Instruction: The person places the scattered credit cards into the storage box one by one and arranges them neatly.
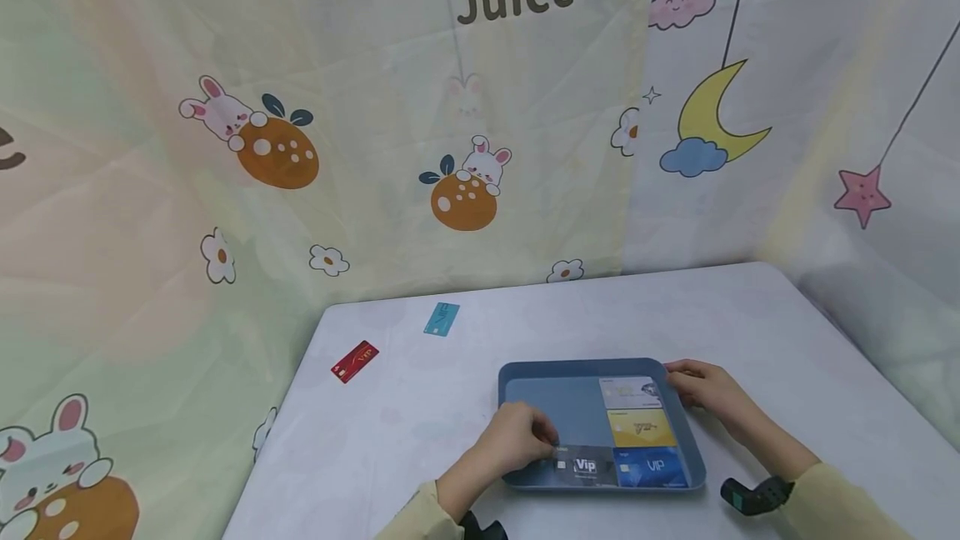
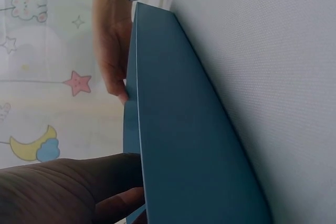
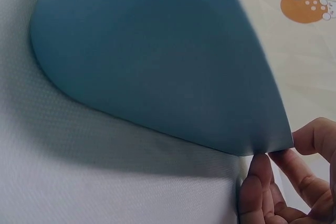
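A blue tray (image 1: 547,367) lies on the table, seen from outside its wall in both wrist views. My left hand (image 1: 517,440) reaches over its left front part, curled fingers at the left end of a dark grey VIP card (image 1: 588,467). In the left wrist view the tray wall hides those fingertips. Beside that card is a blue VIP card (image 1: 651,468), with a gold card (image 1: 642,429) behind it and a silver-white card (image 1: 628,394) farthest back. My right hand (image 1: 708,390) pinches the tray's rim near the back right corner, thumb and fingers on the edge.
A red VIP card (image 1: 355,362) and a teal card (image 1: 442,319) lie on the white table (image 1: 405,407), left of and behind the tray. A printed curtain (image 1: 375,148) hangs behind and beside the table. A black wrist camera (image 1: 753,497) sits on the right wrist.
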`<state>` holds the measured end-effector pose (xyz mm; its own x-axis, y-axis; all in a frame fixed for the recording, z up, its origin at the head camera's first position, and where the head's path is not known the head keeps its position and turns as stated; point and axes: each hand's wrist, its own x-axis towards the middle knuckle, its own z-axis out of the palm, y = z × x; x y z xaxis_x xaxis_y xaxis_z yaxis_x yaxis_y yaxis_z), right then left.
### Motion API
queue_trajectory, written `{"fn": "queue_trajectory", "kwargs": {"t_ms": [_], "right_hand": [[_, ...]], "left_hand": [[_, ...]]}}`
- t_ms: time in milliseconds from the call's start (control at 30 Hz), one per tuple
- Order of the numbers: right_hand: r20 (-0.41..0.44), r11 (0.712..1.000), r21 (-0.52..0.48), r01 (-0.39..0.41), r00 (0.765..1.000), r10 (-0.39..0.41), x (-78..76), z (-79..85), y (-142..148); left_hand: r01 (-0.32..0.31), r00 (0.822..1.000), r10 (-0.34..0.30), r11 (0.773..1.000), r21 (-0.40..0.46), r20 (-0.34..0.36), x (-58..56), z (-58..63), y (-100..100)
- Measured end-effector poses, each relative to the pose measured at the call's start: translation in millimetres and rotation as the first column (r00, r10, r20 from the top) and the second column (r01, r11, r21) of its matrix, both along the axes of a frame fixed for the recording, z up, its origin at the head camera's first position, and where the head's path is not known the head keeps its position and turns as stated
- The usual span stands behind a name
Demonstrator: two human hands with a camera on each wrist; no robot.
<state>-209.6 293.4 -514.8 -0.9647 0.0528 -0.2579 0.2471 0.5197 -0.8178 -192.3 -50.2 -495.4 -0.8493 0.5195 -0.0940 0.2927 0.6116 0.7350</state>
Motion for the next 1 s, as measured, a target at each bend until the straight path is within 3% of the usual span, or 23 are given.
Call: {"fn": "queue_trajectory", "kwargs": {"t_ms": [267,667,867,1000], "right_hand": [[0.0,1.0,0.008,-0.001,1.0,0.001,-0.7,1.6,-0.6],[-0.003,1.0,0.006,-0.004,1.0,0.004,-0.9,-0.2,1.0],[-0.008,1.0,0.005,-0.005,1.0,0.005,-0.7,-0.8,1.0],[-0.012,1.0,0.004,-0.004,1.0,0.005,-0.6,-0.9,1.4]], "left_hand": [[-0.007,1.0,0.007,1.0,0.005,-0.002,-2.3,0.5,-1.7],[-0.016,0.993,0.022,0.999,0.049,-0.118,-22.1,8.4,-15.2],[-0.019,0.976,0.033,0.998,0.067,-0.214,-30.2,6.8,-23.7],[-0.035,0.97,0.056,0.995,0.089,-0.237,-34.8,8.5,-29.4]]}}
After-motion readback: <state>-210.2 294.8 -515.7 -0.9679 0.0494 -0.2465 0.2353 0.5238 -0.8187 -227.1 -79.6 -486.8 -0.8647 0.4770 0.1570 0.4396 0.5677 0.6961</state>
